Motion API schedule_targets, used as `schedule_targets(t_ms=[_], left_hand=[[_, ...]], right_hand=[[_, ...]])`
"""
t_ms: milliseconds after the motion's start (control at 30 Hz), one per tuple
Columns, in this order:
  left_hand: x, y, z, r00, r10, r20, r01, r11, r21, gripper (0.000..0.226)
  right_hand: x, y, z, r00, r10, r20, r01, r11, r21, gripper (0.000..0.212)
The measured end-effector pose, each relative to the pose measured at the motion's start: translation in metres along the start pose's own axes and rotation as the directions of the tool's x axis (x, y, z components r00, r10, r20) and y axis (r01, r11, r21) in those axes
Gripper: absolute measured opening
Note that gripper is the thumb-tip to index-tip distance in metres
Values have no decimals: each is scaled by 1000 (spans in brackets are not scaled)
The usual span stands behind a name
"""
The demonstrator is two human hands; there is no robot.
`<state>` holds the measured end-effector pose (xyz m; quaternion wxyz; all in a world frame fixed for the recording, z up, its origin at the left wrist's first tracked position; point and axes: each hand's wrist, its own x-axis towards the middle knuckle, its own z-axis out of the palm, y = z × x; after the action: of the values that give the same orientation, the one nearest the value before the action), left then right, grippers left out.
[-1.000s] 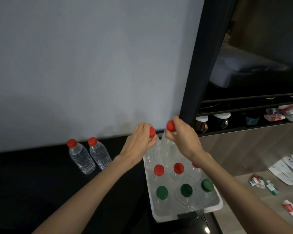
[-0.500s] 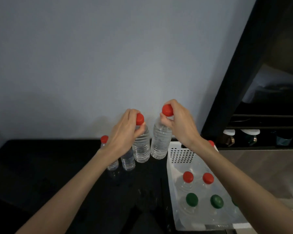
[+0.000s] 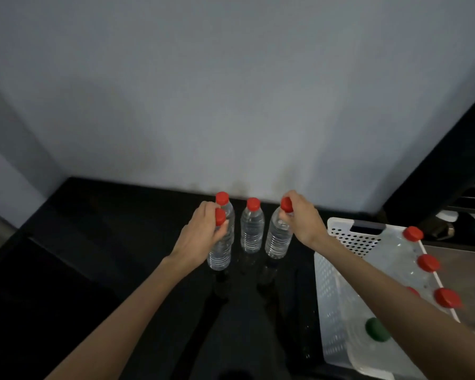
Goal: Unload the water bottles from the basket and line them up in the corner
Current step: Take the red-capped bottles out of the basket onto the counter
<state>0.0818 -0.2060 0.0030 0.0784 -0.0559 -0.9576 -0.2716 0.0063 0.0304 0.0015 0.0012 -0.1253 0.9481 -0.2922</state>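
Note:
My left hand [image 3: 200, 237] grips a clear red-capped water bottle [image 3: 220, 250] by its neck, low over the black counter. My right hand [image 3: 302, 220] holds another red-capped bottle [image 3: 279, 237] the same way, slightly tilted. Between and behind them stand two red-capped bottles, one in the middle [image 3: 252, 229] and one at the back left [image 3: 226, 208], partly hidden by my left hand's bottle. The white perforated basket [image 3: 351, 237] sits at the right with several red-capped bottles and one green-capped bottle [image 3: 376, 329]; my right arm covers part of it.
The black counter [image 3: 107, 256] runs to a grey wall [image 3: 231, 105] behind and meets a side wall at the far left corner. A dark vertical post [image 3: 436, 165] stands at the right, with a shelf of cups behind it.
Both hands lifted two red-capped bottles out of the basket, carried them left and lowered them on either side of the standing bottles near the wall.

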Motion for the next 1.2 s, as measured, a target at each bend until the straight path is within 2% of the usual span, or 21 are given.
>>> schedule_targets(t_ms=[267,467,700,800,967,1200], left_hand=[[14,-27,19,997,-42,61,47,995,-82,19],[17,-28,30,994,-35,101,34,999,14,27],[7,-21,28,999,-6,-42,13,985,174,34],[9,0,17,992,79,-101,-58,980,192,39],[19,58,3,965,226,-131,-210,970,126,42],[37,152,30,912,403,-79,-401,915,44,43]], right_hand=[[25,8,24,997,36,73,-35,999,-12,22],[37,14,21,993,49,106,-51,999,15,25],[16,17,11,993,54,109,-45,996,-81,52],[3,14,-3,998,34,61,-26,992,-124,55],[-27,18,-50,996,-7,-84,-1,996,-88,49],[-75,59,-107,973,91,-212,-112,990,-87,38]])
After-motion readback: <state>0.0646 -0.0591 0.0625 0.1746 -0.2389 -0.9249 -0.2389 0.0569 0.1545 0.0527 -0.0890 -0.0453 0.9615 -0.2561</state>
